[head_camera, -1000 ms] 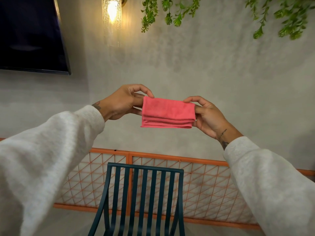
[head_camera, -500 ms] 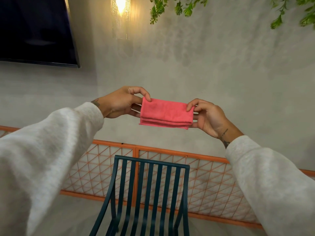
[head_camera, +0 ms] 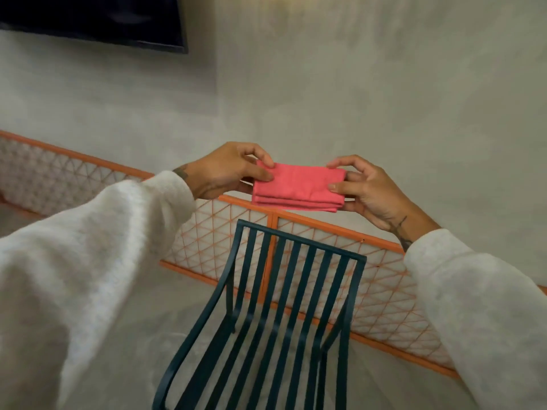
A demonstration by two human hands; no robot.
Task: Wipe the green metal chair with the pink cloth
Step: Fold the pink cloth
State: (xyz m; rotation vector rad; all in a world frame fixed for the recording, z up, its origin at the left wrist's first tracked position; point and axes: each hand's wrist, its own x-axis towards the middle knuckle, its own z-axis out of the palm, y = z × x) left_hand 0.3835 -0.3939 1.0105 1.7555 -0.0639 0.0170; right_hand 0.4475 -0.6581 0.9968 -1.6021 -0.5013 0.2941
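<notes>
A folded pink cloth [head_camera: 299,187] is held out in front of me, in the air above the chair's backrest. My left hand [head_camera: 225,173] pinches its left end between thumb and fingers. My right hand [head_camera: 364,187] pinches its right end the same way. Below stands the dark green metal chair [head_camera: 291,291], with vertical slats in the back, a slatted seat and two curved armrests. The cloth does not touch the chair.
An orange lattice railing [head_camera: 376,279] runs along the grey concrete wall behind the chair. A dark screen [head_camera: 97,19] hangs on the wall at the upper left. Pale floor lies to the left of the chair.
My view has tilted down, so the chair's seat and armrests now show and the lamp and plants have left the frame. Both hands keep holding the cloth, now nearer the backrest.
</notes>
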